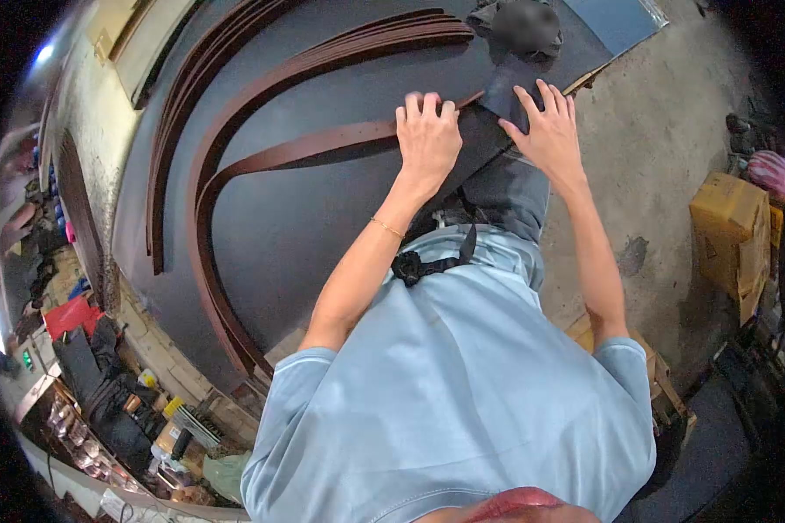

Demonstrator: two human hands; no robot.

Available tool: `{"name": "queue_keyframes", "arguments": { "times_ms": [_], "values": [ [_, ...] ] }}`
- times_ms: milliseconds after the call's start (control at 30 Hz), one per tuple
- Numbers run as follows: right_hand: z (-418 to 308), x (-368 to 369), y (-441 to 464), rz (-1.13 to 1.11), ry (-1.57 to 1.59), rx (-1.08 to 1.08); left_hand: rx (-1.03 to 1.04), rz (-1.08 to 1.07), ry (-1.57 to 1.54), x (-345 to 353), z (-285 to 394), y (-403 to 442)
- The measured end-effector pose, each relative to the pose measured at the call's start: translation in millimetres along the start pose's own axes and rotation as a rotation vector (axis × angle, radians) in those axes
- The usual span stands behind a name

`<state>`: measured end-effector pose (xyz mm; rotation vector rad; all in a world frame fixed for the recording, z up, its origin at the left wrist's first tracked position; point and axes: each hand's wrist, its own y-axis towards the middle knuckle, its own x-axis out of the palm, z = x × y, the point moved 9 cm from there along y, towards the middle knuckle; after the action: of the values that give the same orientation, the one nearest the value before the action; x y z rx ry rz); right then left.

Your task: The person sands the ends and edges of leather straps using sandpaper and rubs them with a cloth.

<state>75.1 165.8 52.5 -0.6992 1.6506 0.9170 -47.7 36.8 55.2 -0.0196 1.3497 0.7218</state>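
Note:
A long brown strap [323, 144], which looks like leather, curves across the dark tabletop [323, 222] and passes under my left hand [429, 144]. The fingers of that hand are curled over the strap near its end, and a narrow tip sticks out on the right side. My right hand [549, 135] is held apart from the strap, its fingers spread and nothing in them. Beside it lies a dark blue piece that looks like cloth [501, 87]. The undersides of both hands are hidden.
More brown straps [323, 61] lie in curved bundles on the tabletop. A black bundle [515, 30], partly blurred, is at the far edge. A cardboard box [728, 222] stands on the floor at right. Tools and clutter [183, 427] fill the lower left.

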Motion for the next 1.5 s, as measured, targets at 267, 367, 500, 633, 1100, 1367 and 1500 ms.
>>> {"name": "queue_keyframes", "arguments": {
  "times_ms": [267, 367, 500, 633, 1100, 1367, 1500],
  "values": [
    [20, 19, 46, -0.064, -0.012, -0.147, -0.051, 0.248, -0.109, 5, 1, 2],
    [11, 11, 55, -0.158, 0.171, -0.044, -0.104, 0.304, -0.23, 9, -5, 0],
    [6, 13, 54, -0.195, 0.292, -0.101, -0.106, 0.334, -0.278, 8, -5, -3],
    [-8, 0, 59, -0.138, 0.081, -0.396, -0.087, 0.328, -0.321, 10, -5, -2],
    [-35, -37, 35, -0.073, 0.142, -0.254, -0.086, 0.087, -0.219, 12, 9, 25],
    [-77, -39, 40, -0.11, -0.007, -0.422, -0.068, 0.249, -0.248, 10, 6, 19],
    [-52, -27, 45, -0.078, -0.008, -0.493, -0.092, 0.288, -0.291, 10, 3, 19]
  ]
}}
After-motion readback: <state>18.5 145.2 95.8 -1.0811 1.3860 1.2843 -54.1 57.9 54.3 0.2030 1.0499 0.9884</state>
